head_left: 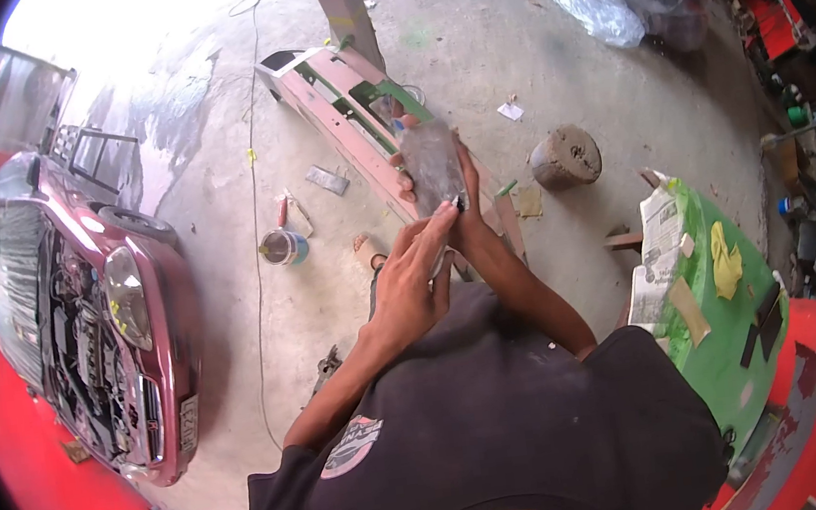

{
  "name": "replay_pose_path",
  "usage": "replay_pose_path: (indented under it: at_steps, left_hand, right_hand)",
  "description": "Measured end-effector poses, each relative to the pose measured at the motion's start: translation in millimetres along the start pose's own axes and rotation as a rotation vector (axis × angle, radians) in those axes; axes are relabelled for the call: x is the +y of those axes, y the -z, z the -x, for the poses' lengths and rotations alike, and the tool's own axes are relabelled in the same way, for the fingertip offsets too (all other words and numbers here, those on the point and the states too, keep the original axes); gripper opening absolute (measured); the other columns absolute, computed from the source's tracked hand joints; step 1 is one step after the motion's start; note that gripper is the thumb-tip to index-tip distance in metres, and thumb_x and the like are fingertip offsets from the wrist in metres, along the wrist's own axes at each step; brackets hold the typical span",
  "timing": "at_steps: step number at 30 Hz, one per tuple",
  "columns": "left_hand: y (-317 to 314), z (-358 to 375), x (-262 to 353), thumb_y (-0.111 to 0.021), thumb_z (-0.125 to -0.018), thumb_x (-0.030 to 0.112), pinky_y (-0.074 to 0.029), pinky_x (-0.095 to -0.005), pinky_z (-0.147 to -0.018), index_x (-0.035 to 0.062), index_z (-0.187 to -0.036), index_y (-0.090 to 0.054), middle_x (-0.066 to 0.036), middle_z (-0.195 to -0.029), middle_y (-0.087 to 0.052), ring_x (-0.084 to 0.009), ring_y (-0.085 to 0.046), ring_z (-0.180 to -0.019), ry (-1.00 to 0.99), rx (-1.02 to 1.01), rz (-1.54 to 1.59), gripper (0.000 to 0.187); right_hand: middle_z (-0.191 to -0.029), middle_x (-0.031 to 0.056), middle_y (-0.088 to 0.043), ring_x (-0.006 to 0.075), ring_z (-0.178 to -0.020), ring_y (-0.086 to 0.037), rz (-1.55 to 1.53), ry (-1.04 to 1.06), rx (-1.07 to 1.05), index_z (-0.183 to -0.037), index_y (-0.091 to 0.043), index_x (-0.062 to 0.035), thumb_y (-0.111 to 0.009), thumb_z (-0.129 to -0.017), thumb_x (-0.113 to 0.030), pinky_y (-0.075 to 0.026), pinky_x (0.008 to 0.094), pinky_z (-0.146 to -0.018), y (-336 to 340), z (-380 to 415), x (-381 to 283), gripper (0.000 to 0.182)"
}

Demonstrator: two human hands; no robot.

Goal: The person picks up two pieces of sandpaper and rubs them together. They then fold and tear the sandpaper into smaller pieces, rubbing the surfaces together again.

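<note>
A flat grey, translucent-looking piece (433, 163) rests in my right hand (468, 223), whose fingers wrap round both of its long edges. My left hand (409, 283) comes in from the left with its fingers together, and its fingertips meet at the near end of the piece, beside a small dark spot. What those fingertips pinch is too small to make out. Beneath and beyond both hands lies a long pink and green panel (326, 113) with cut-out openings, slanting across the floor.
At left stands a maroon car (165, 313) with its engine bay open. A container of liquid (278, 248), a grey sheet (327, 180) and a round block (565, 158) are on the floor. At right, a green panel (716, 351) carries newspaper (654, 272) and a yellow cloth (727, 262).
</note>
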State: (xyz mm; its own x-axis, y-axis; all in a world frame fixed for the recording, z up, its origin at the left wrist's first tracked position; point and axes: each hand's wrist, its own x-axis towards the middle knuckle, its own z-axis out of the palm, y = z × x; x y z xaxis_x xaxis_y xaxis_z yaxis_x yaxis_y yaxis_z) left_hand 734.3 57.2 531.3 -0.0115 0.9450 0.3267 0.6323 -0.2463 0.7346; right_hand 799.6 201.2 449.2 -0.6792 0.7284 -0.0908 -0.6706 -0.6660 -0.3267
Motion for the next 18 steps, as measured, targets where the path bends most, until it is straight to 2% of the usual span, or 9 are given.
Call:
replay_pose_path:
  at_steps: [2,4,7,10,12,13,14,16,18]
  left_hand:
    - [-2.9,2.2,-5.2,-0.064,-0.09,-0.012,-0.05,-0.0432,-0.104,0.0003,-0.154,-0.05,-0.02,-0.142,-0.063,-0.0394,-0.061,-0.126,0.024,0.022,0.028,0.067]
    - [-4.3,9.2,-11.9,-0.062,-0.09,-0.013,-0.05,-0.0423,-0.106,0.0001,-0.154,-0.05,-0.021,-0.142,-0.063,-0.0386,-0.061,-0.127,0.054,0.029,0.036,0.067]
    - [-0.6,13.3,-16.7,-0.054,-0.094,-0.016,-0.048,-0.0401,-0.108,-0.0021,-0.152,-0.053,-0.024,-0.142,-0.062,-0.0381,-0.061,-0.129,0.096,-0.01,0.002,0.059]
    - [-0.8,24.9,-14.3,-0.047,-0.102,-0.01,-0.047,-0.04,-0.11,-0.0037,-0.15,-0.054,-0.023,-0.142,-0.063,-0.0369,-0.061,-0.13,0.124,-0.09,0.014,0.05]
    - [1.0,31.6,-17.7,-0.053,-0.086,-0.023,-0.048,-0.0441,-0.111,-0.0016,-0.154,-0.05,-0.02,-0.151,-0.059,-0.0407,-0.059,-0.133,0.069,-0.147,-0.066,0.071]
    - [-0.7,29.1,-16.6,-0.047,-0.106,-0.005,-0.048,-0.0408,-0.109,-0.0036,-0.149,-0.056,-0.021,-0.143,-0.064,-0.0352,-0.062,-0.129,0.079,-0.101,-0.081,0.045]
    - [0.4,26.1,-15.5,-0.046,-0.107,-0.004,-0.048,-0.0404,-0.109,-0.0035,-0.149,-0.056,-0.02,-0.143,-0.065,-0.0351,-0.062,-0.128,0.086,-0.098,-0.106,0.043]
    - [-0.1,21.9,-19.0,-0.048,-0.106,-0.004,-0.05,-0.0397,-0.107,-0.0036,-0.149,-0.056,-0.021,-0.143,-0.065,-0.0348,-0.062,-0.128,0.096,-0.047,-0.209,0.044]
    - [1.3,11.7,-22.4,-0.046,-0.105,-0.007,-0.051,-0.0397,-0.105,-0.0049,-0.149,-0.055,-0.023,-0.14,-0.066,-0.0346,-0.062,-0.127,0.12,-0.024,-0.255,0.046]
  right_hand:
    - [-0.115,0.0222,-0.067,0.0228,-0.077,-0.066,-0.019,-0.044,-0.052,-0.161,-0.041,-0.0143,-0.034,-0.111,-0.058,-0.055,0.0333,-0.061,28.1,-0.3,16.4,0.066]
    - [-0.111,0.0184,-0.068,0.019,-0.071,-0.065,-0.096,-0.073,-0.003,-0.16,-0.043,-0.0179,-0.03,-0.112,-0.053,-0.056,0.0297,-0.057,29.7,2.8,32.0,0.061]
    - [-0.105,0.0111,-0.067,0.013,-0.068,-0.062,0.139,-0.124,0.263,-0.153,-0.054,-0.0219,-0.035,-0.112,-0.052,-0.056,0.0266,-0.058,18.3,10.3,41.5,0.055]
    - [-0.1,0.0079,-0.064,0.0096,-0.064,-0.057,0.046,-0.163,0.233,-0.151,-0.056,-0.0224,-0.039,-0.112,-0.055,-0.053,0.0237,-0.054,34.7,5.1,56.6,0.054]
    - [-0.1,0.0083,-0.064,0.0088,-0.061,-0.056,0.007,-0.189,0.186,-0.151,-0.056,-0.0216,-0.038,-0.112,-0.057,-0.05,0.0222,-0.052,35.6,4.0,60.1,0.055]
    - [-0.099,0.0083,-0.065,0.0091,-0.058,-0.055,-0.043,-0.24,0.159,-0.15,-0.056,-0.0211,-0.038,-0.112,-0.056,-0.049,0.0216,-0.051,34.0,4.5,61.9,0.054]
    - [-0.094,0.0055,-0.058,0.0108,-0.065,-0.058,-0.122,-0.298,0.175,-0.146,-0.055,-0.0267,-0.036,-0.111,-0.061,-0.05,0.0251,-0.047,30.9,0.5,70.3,0.053]
    - [-0.092,0.0038,-0.057,0.0129,-0.067,-0.058,0.086,-0.196,0.177,-0.146,-0.055,-0.0256,-0.036,-0.11,-0.062,-0.053,0.028,-0.056,22.0,7.3,84.3,0.054]
    - [-0.093,0.0045,-0.057,0.0133,-0.077,-0.058,0.084,-0.154,0.264,-0.144,-0.058,-0.0243,-0.034,-0.111,-0.061,-0.054,0.0303,-0.066,6.0,13.4,92.2,0.055]
